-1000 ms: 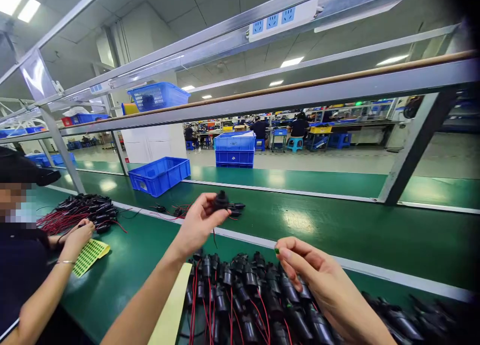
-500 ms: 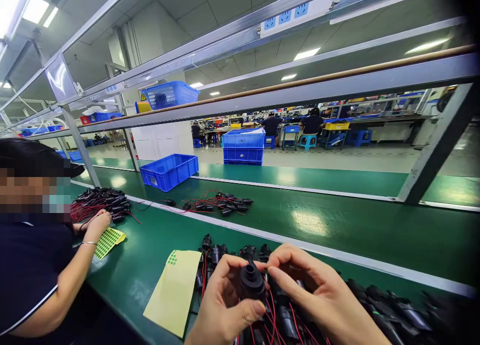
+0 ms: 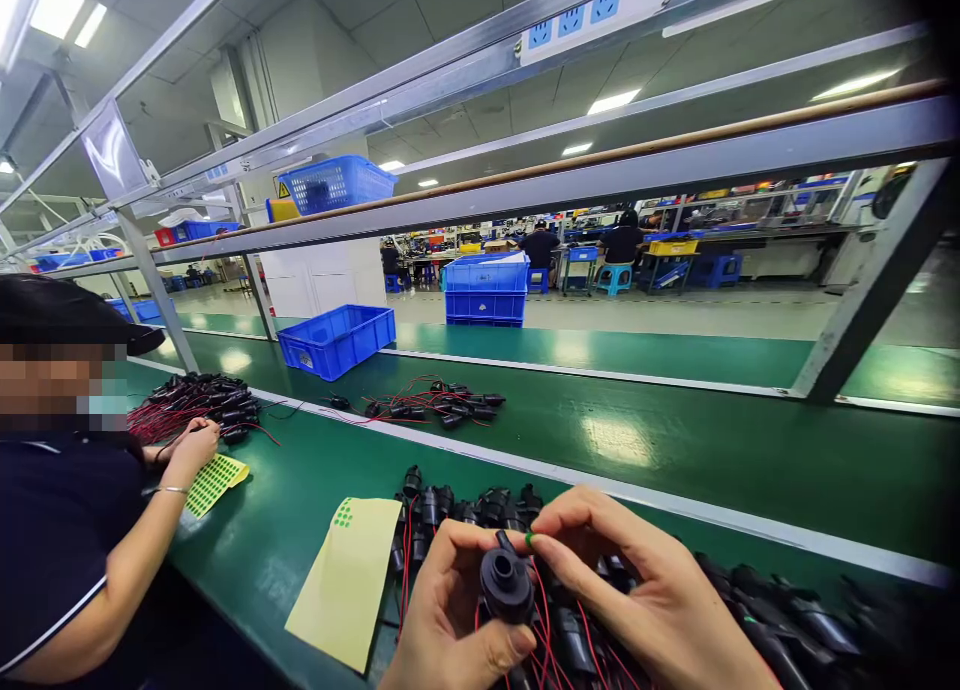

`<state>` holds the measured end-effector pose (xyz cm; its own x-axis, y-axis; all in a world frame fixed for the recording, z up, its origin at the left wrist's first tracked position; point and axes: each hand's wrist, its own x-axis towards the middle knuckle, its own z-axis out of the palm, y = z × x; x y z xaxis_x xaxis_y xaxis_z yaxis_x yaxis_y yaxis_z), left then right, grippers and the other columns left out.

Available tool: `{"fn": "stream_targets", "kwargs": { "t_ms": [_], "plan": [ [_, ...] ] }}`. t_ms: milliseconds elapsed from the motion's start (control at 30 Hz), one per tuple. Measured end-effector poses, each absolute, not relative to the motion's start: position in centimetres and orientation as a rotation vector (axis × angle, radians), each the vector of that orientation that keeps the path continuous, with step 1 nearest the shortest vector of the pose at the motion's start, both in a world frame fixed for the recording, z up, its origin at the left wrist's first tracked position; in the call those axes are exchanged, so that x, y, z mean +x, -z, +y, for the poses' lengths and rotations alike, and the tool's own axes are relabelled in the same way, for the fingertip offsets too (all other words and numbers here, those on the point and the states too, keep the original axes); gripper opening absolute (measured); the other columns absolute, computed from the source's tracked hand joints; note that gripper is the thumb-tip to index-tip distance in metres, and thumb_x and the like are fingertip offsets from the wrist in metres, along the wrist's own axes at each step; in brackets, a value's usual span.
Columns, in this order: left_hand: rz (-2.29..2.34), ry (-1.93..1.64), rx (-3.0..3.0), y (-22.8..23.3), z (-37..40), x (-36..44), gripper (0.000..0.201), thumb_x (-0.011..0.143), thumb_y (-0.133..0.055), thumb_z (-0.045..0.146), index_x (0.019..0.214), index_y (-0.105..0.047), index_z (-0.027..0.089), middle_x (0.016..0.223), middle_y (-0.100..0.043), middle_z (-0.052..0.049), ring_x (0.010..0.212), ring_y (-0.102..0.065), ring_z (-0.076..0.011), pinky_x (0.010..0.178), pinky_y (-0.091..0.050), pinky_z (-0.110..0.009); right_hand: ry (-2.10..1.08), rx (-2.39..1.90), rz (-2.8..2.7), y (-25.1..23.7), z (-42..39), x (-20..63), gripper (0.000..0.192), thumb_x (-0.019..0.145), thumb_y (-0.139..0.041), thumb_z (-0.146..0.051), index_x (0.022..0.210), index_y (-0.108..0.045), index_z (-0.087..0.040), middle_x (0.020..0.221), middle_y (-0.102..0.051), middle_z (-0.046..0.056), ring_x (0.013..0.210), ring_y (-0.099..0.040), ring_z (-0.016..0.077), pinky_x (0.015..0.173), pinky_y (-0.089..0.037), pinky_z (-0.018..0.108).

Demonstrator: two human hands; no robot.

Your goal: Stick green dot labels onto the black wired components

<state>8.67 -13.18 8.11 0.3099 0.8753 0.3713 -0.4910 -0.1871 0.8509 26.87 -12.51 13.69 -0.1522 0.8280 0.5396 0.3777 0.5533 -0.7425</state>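
My left hand [image 3: 450,615] grips a small black pump part [image 3: 504,580] with red wires, held just above a heap of the same black parts [image 3: 600,610] on the green table [image 3: 300,530]. My right hand [image 3: 637,600] is beside it, thumb and forefinger pinching a tiny green sticker [image 3: 529,539] right at the top of the part. A yellow backing sheet [image 3: 346,575] with a few green dots lies left of the heap.
A co-worker on the left rests a hand [image 3: 191,448] on a sheet of green dot stickers [image 3: 214,482] next to another pile of wired parts [image 3: 191,405]. More parts [image 3: 442,405] lie on the conveyor belt. A blue crate [image 3: 337,340] stands beyond.
My left hand came down from the belt with the black part to the heap. My right hand closed in with the green sticker, now at the part's top.
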Motion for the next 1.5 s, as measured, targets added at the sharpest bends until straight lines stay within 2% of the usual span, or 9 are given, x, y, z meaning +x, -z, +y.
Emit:
{"fn": "stream_targets", "kwargs": {
  "t_ms": [333, 467, 567, 767, 967, 1100, 1233, 1400, 1500],
  "plan": [
    [0.44, -1.256, 1.312, -7.5, -12.7, 8.4, 0.048, 0.079, -0.086, 0.042, 0.119, -0.065, 0.023, 0.125, -0.071, -0.01, 0.111, -0.065, -0.0216, 0.097, -0.045, -0.031, -0.662, -1.074, -1.632, -13.8, -13.1, 26.5, 0.026, 0.096, -0.057, -0.037, 0.074, -0.06, -0.024, 0.069, -0.059, -0.002, 0.06, -0.055, 0.0134, 0.057, -0.047, 0.022],
    [0.538, -1.321, 1.479, -7.1, -12.6, 8.3, 0.042, 0.084, -0.081, 0.036, 0.122, -0.067, 0.024, 0.127, -0.069, -0.011, 0.115, -0.064, -0.0252, 0.101, -0.046, -0.034, -0.855, -1.047, -1.427, -13.8, -13.9, 26.1, 0.018, 0.091, -0.064, -0.043, 0.098, -0.064, -0.026, 0.083, -0.065, 0.0, 0.076, -0.064, 0.0177, 0.072, -0.055, 0.027],
    [0.528, -1.358, 1.592, -6.7, -12.2, 8.2, 0.037, 0.086, -0.078, 0.032, 0.121, -0.067, 0.026, 0.12, -0.07, -0.008, 0.11, -0.065, -0.0246, 0.096, -0.047, -0.033, -1.035, -1.011, -1.484, -13.7, -14.0, 25.9, 0.031, 0.088, -0.068, -0.042, 0.114, -0.061, -0.027, 0.093, -0.068, 0.003, 0.088, -0.068, 0.0211, 0.081, -0.058, 0.034],
    [0.592, -1.384, 1.75, -7.2, -11.9, 7.9, 0.03, 0.085, -0.077, 0.023, 0.114, -0.067, 0.027, 0.102, -0.07, -0.003, 0.091, -0.063, -0.0187, 0.082, -0.047, -0.027, -1.075, -1.036, -1.502, -13.3, -13.8, 25.9, 0.034, 0.089, -0.068, -0.043, 0.118, -0.06, -0.028, 0.094, -0.066, 0.001, 0.083, -0.065, 0.0187, 0.08, -0.055, 0.033],
    [0.584, -1.46, 1.963, -8.1, -11.8, 7.5, 0.039, 0.092, -0.068, 0.016, 0.126, -0.062, 0.034, 0.11, -0.071, -0.003, 0.1, -0.065, -0.0198, 0.092, -0.049, -0.03, -1.168, -0.984, -1.433, -12.4, -13.9, 25.0, 0.027, 0.095, -0.062, -0.048, 0.114, -0.059, -0.029, 0.094, -0.061, -0.001, 0.08, -0.06, 0.0157, 0.07, -0.051, 0.026],
    [0.632, -1.473, 1.942, -7.9, -11.8, 7.6, 0.028, 0.094, -0.065, 0.019, 0.12, -0.063, 0.029, 0.107, -0.07, -0.004, 0.097, -0.066, -0.0198, 0.089, -0.05, -0.029, -1.17, -0.928, -1.329, -11.8, -14.2, 24.0, 0.024, 0.096, -0.06, -0.048, 0.112, -0.059, -0.031, 0.094, -0.057, -0.001, 0.077, -0.058, 0.0138, 0.066, -0.05, 0.023],
    [0.701, -1.434, 1.865, -7.6, -11.7, 7.8, 0.018, 0.095, -0.065, 0.028, 0.113, -0.065, 0.025, 0.104, -0.071, -0.005, 0.094, -0.066, -0.0198, 0.085, -0.05, -0.028, -1.112, -0.937, -1.422, -11.7, -13.9, 23.9, 0.024, 0.096, -0.057, -0.04, 0.118, -0.054, -0.03, 0.097, -0.057, 0.001, 0.087, -0.062, 0.0162, 0.076, -0.055, 0.025],
    [0.756, -1.386, 1.736, -7.2, -11.7, 7.1, 0.031, 0.097, -0.062, 0.038, 0.124, -0.063, 0.024, 0.112, -0.07, -0.007, 0.102, -0.065, -0.0231, 0.091, -0.048, -0.031, -1.092, -0.9, -1.582, -12.1, -13.7, 24.5, 0.043, 0.089, -0.066, -0.029, 0.128, -0.048, -0.031, 0.113, -0.062, 0.003, 0.094, -0.065, 0.0167, 0.093, -0.054, 0.031],
    [0.716, -1.265, 1.69, -7.3, -12.1, 6.4, 0.038, 0.099, -0.058, 0.043, 0.132, -0.057, 0.024, 0.125, -0.064, -0.01, 0.115, -0.06, -0.0263, 0.101, -0.043, -0.035, -1.121, -0.953, -1.474, -12.7, -13.9, 25.5, 0.033, 0.091, -0.066, -0.04, 0.121, -0.057, -0.03, 0.103, -0.065, 0.003, 0.092, -0.065, 0.0191, 0.088, -0.055, 0.032]
  ]
}}
